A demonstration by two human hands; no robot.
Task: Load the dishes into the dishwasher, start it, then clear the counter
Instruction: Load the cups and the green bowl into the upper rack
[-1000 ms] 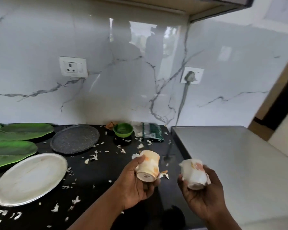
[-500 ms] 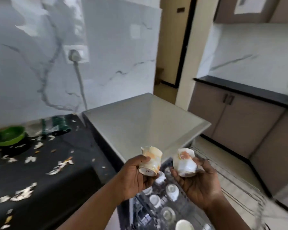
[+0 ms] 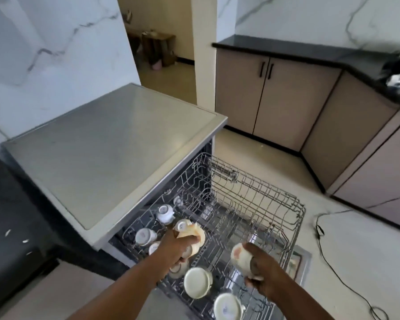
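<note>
Rack [image 3: 293, 204] cups [image 3: 146, 236] blurred, part. hidden

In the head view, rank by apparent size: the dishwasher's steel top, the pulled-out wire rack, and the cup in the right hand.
1. Steel top, largest.
2. Wire rack, smaller, though its near end runs out of frame.
3. Cup in the right hand, clearly smallest, even so near the camera.

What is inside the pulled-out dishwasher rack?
The rack holds upside-down cups and bowls on its left side. The left hand covers some of them; the right side looks empty.
</note>
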